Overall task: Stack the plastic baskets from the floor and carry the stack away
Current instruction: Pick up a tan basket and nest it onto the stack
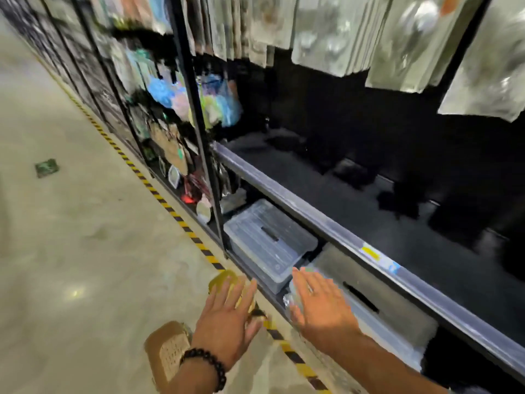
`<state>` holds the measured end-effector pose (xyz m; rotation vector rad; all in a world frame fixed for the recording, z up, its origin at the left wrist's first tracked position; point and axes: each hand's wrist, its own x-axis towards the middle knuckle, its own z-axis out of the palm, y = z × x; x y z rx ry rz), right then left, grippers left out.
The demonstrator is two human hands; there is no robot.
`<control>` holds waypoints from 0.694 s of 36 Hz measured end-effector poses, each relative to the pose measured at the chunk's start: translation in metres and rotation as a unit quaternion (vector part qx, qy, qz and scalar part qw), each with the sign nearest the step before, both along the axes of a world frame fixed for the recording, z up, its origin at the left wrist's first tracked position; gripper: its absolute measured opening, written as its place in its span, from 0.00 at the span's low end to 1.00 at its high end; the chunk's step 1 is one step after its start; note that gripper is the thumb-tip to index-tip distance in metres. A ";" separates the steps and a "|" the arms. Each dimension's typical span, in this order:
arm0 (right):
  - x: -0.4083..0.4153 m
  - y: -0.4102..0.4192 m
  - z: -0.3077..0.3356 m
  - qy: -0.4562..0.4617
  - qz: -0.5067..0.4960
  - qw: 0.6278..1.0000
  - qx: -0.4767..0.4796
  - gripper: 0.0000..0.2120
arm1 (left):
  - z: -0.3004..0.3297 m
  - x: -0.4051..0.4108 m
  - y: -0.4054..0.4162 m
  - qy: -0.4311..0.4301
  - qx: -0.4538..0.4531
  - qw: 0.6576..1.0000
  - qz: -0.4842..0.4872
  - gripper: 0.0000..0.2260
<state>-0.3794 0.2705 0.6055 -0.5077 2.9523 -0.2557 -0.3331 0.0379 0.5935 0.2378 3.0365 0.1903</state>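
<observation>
Two tan plastic baskets lie on the floor below my hands: one (167, 351) beside my left wrist, another (224, 282) partly hidden under my left fingers. My left hand (227, 322), with a dark bead bracelet, is spread flat and holds nothing. My right hand (321, 305) is spread too, hovering over the front edge of the bottom shelf. The picture is blurred by motion.
A black shelving rack (312, 206) runs along the right. Two clear lidded bins (270, 243) (377, 305) sit under its lowest shelf. Yellow-black tape (159, 194) marks the floor edge. Bagged goods hang above. A small green item (47, 167) lies on the concrete floor.
</observation>
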 end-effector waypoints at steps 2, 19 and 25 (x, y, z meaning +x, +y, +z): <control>-0.005 -0.010 0.038 -0.017 0.006 1.000 0.017 0.35 | 0.049 0.001 -0.012 0.032 -0.024 0.999 -0.002 0.35; 0.024 -0.131 0.173 0.043 0.152 0.987 -0.024 0.36 | 0.196 0.081 -0.125 0.101 -0.087 0.984 0.119 0.31; 0.043 -0.181 0.166 0.057 0.200 0.976 -0.062 0.34 | 0.193 0.123 -0.161 0.078 -0.094 0.975 0.185 0.33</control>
